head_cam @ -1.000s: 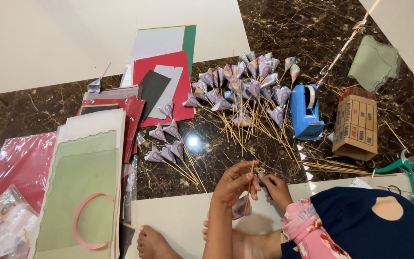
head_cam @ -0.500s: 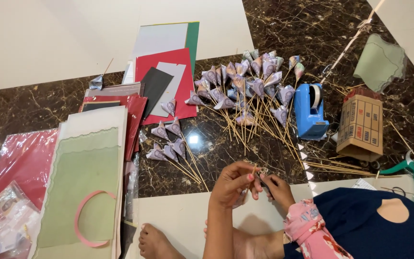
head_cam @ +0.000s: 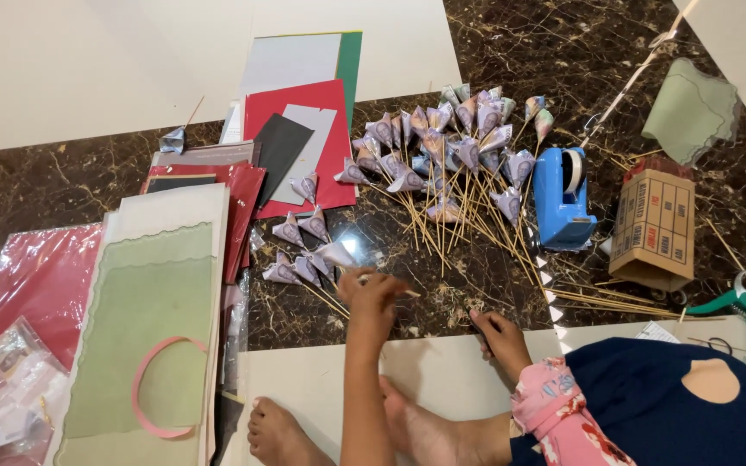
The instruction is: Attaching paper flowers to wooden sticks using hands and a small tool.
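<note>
Left hand (head_cam: pixel 371 292) now reaching out from the lap, fingers pinched on a thin bamboo skewer with folded paper cone (head_cam: pixel 336 254), apparently adding it to the small floor cluster; right hand (head_cam: pixel 501 335) curled, grip unclear.

Two hands are showing: the left hand (head_cam: pixel 371 292) and the right hand (head_cam: pixel 501 335). One blue tape dispenser (head_cam: pixel 562 198) is standing at two o'clock from them, one brown cardboard box (head_cam: pixel 654 229) is lying just beyond it, and one green-handled cutter (head_cam: pixel 742 312) is lying at three o'clock. One pink ring (head_cam: pixel 159 388) is resting at eight o'clock. The folded paper cones on sticks (head_cam: pixel 442 151) are sitting too crowded to count.
</note>
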